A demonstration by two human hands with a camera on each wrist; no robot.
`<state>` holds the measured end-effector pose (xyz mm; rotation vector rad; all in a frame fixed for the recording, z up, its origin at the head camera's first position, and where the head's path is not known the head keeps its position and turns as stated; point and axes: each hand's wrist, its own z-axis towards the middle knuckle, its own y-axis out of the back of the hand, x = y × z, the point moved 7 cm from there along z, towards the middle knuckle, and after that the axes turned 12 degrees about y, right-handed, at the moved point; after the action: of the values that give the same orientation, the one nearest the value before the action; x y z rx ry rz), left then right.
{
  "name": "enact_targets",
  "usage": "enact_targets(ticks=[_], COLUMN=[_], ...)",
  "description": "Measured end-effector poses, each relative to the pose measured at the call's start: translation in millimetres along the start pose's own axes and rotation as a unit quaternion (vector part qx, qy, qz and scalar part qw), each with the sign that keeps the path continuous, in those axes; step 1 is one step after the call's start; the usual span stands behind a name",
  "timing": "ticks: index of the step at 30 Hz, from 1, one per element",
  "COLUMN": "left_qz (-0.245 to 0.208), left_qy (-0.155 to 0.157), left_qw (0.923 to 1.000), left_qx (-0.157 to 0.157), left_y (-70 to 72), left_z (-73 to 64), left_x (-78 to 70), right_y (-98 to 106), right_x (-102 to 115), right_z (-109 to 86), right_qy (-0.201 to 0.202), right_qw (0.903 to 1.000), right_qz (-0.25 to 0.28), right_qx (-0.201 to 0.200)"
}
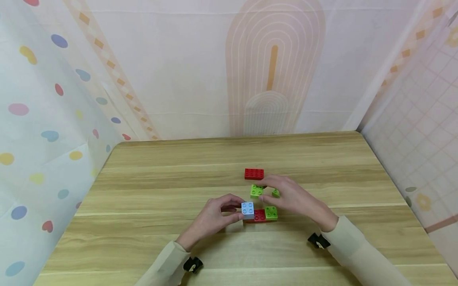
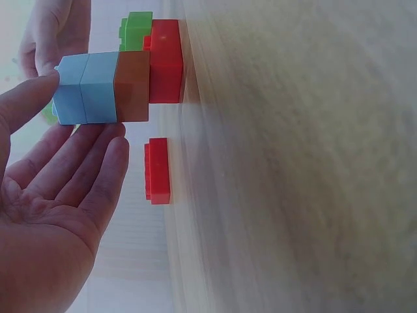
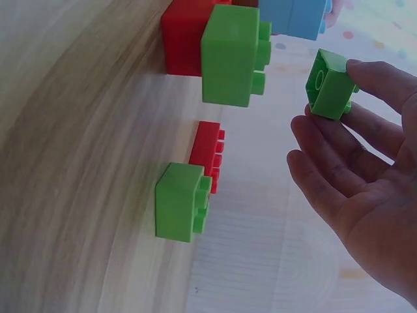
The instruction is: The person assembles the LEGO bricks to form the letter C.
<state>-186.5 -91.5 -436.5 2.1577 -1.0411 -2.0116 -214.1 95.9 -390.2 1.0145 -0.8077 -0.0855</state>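
Note:
My left hand (image 1: 218, 216) grips the top of a column of two light blue bricks (image 2: 85, 88), thumb on the near side and fingers behind. Under the blue bricks sits a brown brick (image 2: 132, 86), on one end of a red base brick (image 2: 167, 62). A green brick (image 3: 229, 55) stands on the base's other end, with red studs between. My right hand (image 1: 291, 194) pinches a second green brick (image 3: 332, 88) between thumb and fingertips, raised above the table and tilted, its hollow underside partly showing in the right wrist view.
Behind the build, a loose red brick (image 1: 254, 174) lies on the wooden table (image 1: 161, 171). Another green brick (image 3: 177, 202) stands on the table, partly covered by the right hand in the head view. A patterned cloth (image 1: 179, 71) hangs along the table's back edge.

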Motion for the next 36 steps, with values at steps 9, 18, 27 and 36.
enact_targets(ticks=[9,18,27,36], left_qz=[-0.001,-0.007,-0.005,0.003], left_qy=[0.0,0.006,0.003,-0.007], left_qw=[1.0,1.0,1.0,1.0], left_qx=[-0.001,0.0,0.0,-0.005], left_y=[0.0,-1.2,-1.3,-1.8], left_z=[0.1,0.3,0.6,0.8], left_x=[0.4,0.8,0.3,-0.5], right_y=[0,-1,-5,-9], right_x=[9,16,21,23], right_z=[-1.9,-2.7,-2.2,-0.7], right_qy=[0.032,0.04,0.045,0.059], right_qw=[0.9994,0.999,0.9982,0.9967], right_qz=[0.009,0.017,0.039,0.054], right_qx=[-0.013,-0.014,-0.01,-0.011])
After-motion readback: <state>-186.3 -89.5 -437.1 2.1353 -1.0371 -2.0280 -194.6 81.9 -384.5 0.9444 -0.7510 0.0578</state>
